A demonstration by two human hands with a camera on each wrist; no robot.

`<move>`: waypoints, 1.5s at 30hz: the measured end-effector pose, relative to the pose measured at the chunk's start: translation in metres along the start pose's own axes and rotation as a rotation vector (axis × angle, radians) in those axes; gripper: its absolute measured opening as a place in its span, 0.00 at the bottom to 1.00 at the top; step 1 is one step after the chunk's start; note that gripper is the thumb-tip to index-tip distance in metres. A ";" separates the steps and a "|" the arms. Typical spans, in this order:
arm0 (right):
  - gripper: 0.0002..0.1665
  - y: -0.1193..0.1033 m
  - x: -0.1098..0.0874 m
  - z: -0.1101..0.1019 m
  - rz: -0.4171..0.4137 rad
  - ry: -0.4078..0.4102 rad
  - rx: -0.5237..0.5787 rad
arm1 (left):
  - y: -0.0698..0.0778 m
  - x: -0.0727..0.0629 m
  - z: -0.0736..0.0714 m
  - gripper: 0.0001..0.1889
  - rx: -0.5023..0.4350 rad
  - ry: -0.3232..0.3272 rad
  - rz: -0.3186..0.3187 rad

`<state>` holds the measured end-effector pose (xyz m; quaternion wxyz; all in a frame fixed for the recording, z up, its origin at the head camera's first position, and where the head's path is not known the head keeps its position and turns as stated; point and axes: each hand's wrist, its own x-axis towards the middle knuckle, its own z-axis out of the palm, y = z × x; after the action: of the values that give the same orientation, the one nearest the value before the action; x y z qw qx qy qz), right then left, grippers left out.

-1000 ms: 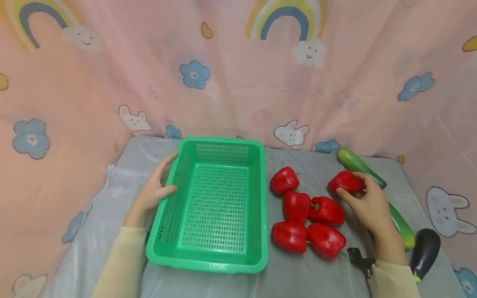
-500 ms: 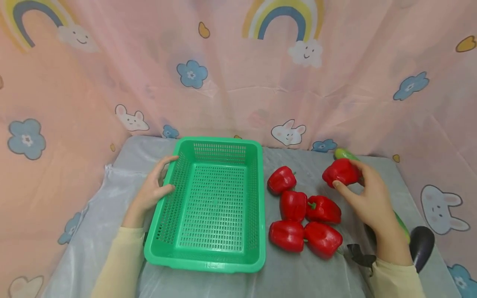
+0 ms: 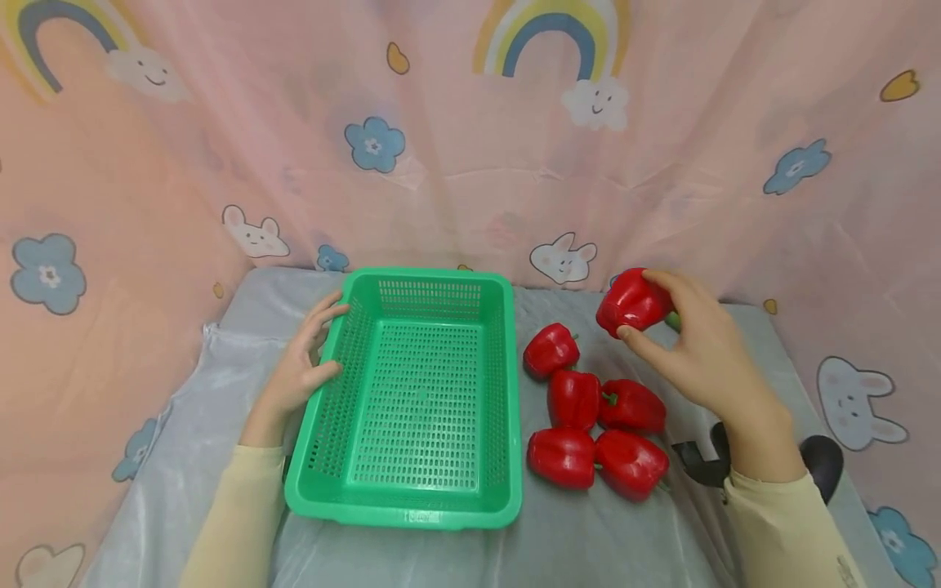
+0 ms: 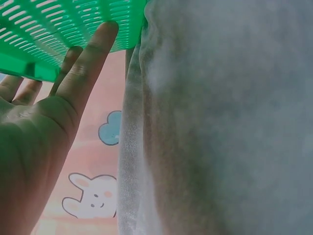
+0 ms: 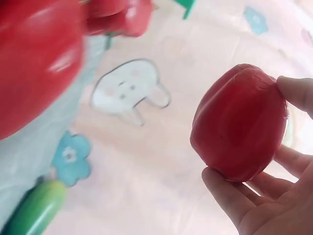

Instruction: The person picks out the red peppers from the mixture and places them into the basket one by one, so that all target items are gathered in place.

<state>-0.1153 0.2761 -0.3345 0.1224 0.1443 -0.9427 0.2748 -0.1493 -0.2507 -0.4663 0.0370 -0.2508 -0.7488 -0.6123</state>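
Observation:
In the head view my right hand [image 3: 698, 351] grips a red bell pepper [image 3: 631, 304] between thumb and fingers, lifted above the table. The right wrist view shows this bell pepper [image 5: 239, 127] at my fingertips. A green plastic basket [image 3: 404, 517] with slotted walls and nothing inside stands left of centre. My left hand [image 3: 294, 367] touches its left rim, thumb and fingers spread. Seen from the left wrist, straight fingers [image 4: 80, 76] lie against the basket's outer wall [image 4: 132, 24]. Between basket and right hand lies a group of several red bell peppers [image 3: 573, 398].
A dark eggplant [image 3: 822, 465] lies at the right, partly behind my right forearm. One green cucumber or zucchini [image 5: 36, 210] shows at the lower left of the right wrist view. Grey cloth [image 3: 588, 539] covers the table; a pink printed curtain [image 3: 441, 212] hangs behind.
My right hand has raised the bell pepper off the table and moved it left and toward the back. The left hand stays at the basket's rim.

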 end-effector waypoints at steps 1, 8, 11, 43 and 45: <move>0.52 -0.005 0.004 0.001 -0.017 -0.004 0.000 | 0.000 0.000 0.000 0.42 0.000 0.000 -0.004; 0.49 -0.030 0.032 0.017 -0.179 0.005 -0.059 | -0.003 -0.002 -0.001 0.43 -0.009 -0.003 -0.018; 0.47 -0.038 0.042 0.023 -0.218 0.008 -0.053 | -0.003 -0.002 0.000 0.44 -0.007 -0.011 -0.012; 0.42 -0.123 0.104 0.080 -0.383 -0.091 0.089 | -0.001 -0.001 0.005 0.50 0.044 0.020 -0.058; 0.42 -0.128 0.107 0.084 -0.371 -0.102 0.087 | -0.002 -0.001 0.006 0.50 0.045 0.023 -0.058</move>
<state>-0.1841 0.1039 -0.3083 0.1167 0.3345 -0.8922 0.2802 -0.1480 -0.2461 -0.4697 0.0334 -0.2207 -0.7689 -0.5991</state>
